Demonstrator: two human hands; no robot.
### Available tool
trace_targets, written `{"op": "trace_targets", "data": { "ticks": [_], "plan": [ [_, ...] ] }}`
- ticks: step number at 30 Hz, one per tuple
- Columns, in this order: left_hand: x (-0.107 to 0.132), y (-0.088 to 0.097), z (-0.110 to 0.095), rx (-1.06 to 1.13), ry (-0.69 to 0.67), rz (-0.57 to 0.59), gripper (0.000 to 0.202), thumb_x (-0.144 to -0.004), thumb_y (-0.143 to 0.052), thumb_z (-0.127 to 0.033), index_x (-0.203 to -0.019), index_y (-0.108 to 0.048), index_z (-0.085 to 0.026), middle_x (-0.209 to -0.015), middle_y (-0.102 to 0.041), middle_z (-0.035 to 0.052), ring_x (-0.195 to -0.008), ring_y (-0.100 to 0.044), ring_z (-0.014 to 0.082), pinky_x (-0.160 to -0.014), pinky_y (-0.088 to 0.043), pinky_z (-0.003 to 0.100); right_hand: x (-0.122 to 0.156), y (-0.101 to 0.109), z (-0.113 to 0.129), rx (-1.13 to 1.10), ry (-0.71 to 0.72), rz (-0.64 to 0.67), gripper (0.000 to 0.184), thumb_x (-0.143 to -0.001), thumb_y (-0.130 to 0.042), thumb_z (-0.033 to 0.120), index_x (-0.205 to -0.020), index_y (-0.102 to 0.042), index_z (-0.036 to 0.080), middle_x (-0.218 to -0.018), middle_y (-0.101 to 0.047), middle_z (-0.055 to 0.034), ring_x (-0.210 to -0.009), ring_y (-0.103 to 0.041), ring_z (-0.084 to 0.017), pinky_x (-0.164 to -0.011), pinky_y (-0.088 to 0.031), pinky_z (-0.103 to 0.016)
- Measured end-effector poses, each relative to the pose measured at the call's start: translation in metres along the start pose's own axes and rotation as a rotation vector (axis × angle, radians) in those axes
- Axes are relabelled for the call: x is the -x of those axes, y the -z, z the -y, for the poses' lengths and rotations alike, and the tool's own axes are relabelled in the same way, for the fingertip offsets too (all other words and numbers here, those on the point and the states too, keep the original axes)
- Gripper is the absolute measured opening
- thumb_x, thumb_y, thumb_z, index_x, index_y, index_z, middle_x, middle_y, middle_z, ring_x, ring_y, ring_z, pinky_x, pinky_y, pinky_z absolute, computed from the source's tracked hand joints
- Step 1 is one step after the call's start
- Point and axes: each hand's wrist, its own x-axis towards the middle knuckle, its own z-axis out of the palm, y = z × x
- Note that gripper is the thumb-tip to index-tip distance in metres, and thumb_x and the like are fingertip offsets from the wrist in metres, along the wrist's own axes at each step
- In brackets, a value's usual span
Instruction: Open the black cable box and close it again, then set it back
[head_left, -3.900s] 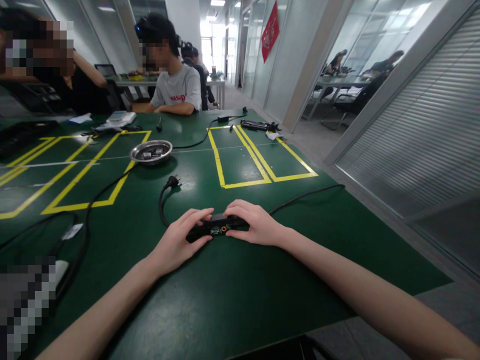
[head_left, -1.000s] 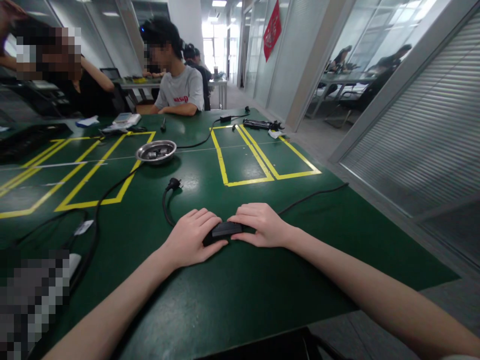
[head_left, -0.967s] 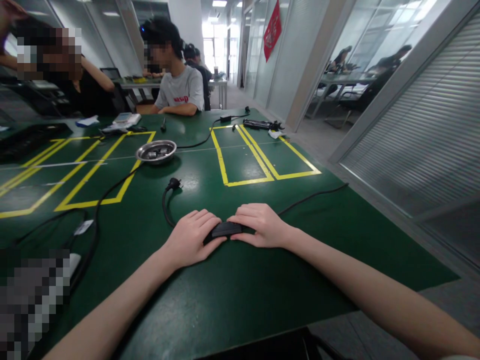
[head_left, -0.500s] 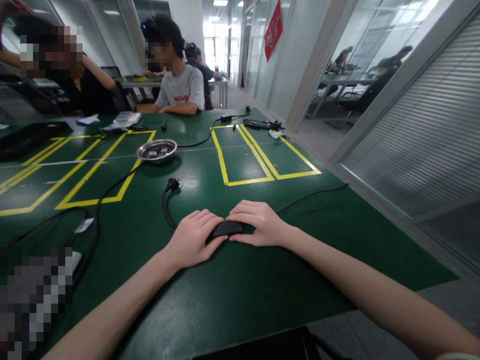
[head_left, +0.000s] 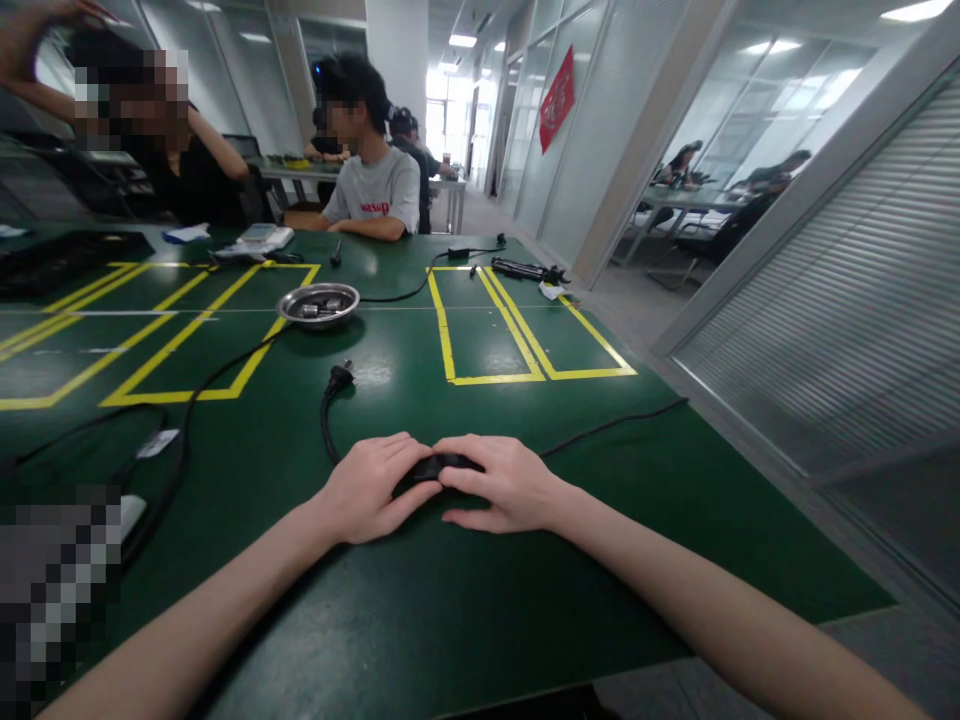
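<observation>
A black power adapter (head_left: 429, 467) lies low over the green tabletop, mostly covered by my fingers. My left hand (head_left: 371, 490) grips its left end, thumb in front and fingers behind. Over the right end curls my right hand (head_left: 502, 483), its index finger across the adapter and its thumb lower and apart from it. From the left side a thick black cord bends up to a mains plug (head_left: 341, 377). A thinner black cable (head_left: 615, 428) runs off to the right, towards the table edge.
Ahead stands a steel bowl (head_left: 319, 289) with metal parts. Yellow tape (head_left: 495, 379) marks rectangles on the table (head_left: 360, 620). A folded black tripod-like item (head_left: 525, 270) lies at the far right. Cords and a blurred-out object (head_left: 52, 590) are at left. People sit opposite.
My right hand has shifted slightly left and down, and its index finger now lies across the adapter with the thumb dropped away. More of the adapter is covered. The camera view has tilted slightly.
</observation>
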Motion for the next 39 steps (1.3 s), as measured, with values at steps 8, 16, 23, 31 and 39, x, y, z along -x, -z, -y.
{"op": "trace_targets", "data": {
  "ticks": [8,16,23,31,39],
  "plan": [
    [0.002,0.002,0.012,-0.007,0.093,-0.061,0.029,-0.103,-0.055,-0.034,-0.125,-0.065,-0.017,-0.107,-0.075,0.0104,-0.095,-0.070,0.0240,-0.086,-0.057,0.038,0.001,-0.010,-0.010,-0.072,-0.169,0.062,0.042,-0.098,-0.063,0.028,-0.139,-0.058,0.018,-0.122,-0.068,-0.0154,-0.106,-0.068,-0.025,-0.090,-0.059,-0.039],
    [0.006,0.005,0.021,0.001,0.087,-0.053,0.025,-0.102,-0.055,-0.029,-0.122,-0.068,-0.020,-0.121,-0.074,0.0103,-0.114,-0.068,0.0251,-0.100,-0.055,0.044,0.030,0.007,-0.083,-0.112,-0.842,-0.595,0.041,-0.087,-0.068,0.039,-0.122,-0.064,0.018,-0.109,-0.073,-0.0121,-0.095,-0.069,-0.027,-0.085,-0.057,-0.041],
    [0.005,0.000,0.019,0.014,0.074,0.022,0.020,-0.103,-0.055,-0.027,-0.113,-0.071,-0.020,-0.114,-0.077,0.0085,-0.108,-0.071,0.0232,-0.094,-0.057,0.041,0.057,0.027,-0.107,0.032,-1.085,-0.819,0.053,-0.083,-0.062,0.050,-0.123,-0.061,0.016,-0.100,-0.071,-0.0107,-0.087,-0.066,-0.026,-0.079,-0.054,-0.038],
    [0.005,0.000,0.021,0.050,0.078,0.022,0.019,-0.102,-0.058,-0.025,-0.112,-0.072,-0.021,-0.114,-0.077,0.0075,-0.107,-0.071,0.0225,-0.094,-0.058,0.040,0.082,0.035,-0.126,0.137,-1.286,-0.430,0.046,-0.079,-0.067,0.043,-0.119,-0.070,0.021,-0.105,-0.075,-0.0115,-0.092,-0.069,-0.030,-0.084,-0.054,-0.043],
    [0.007,0.001,0.019,0.063,0.064,0.007,0.019,-0.102,-0.056,-0.025,-0.111,-0.073,-0.021,-0.113,-0.077,0.0076,-0.107,-0.071,0.0227,-0.094,-0.059,0.040,0.110,0.045,-0.145,0.325,-1.457,-0.449,0.052,-0.080,-0.067,0.044,-0.125,-0.070,0.019,-0.113,-0.076,-0.0149,-0.101,-0.070,-0.034,-0.088,-0.054,-0.044]
  ]
}}
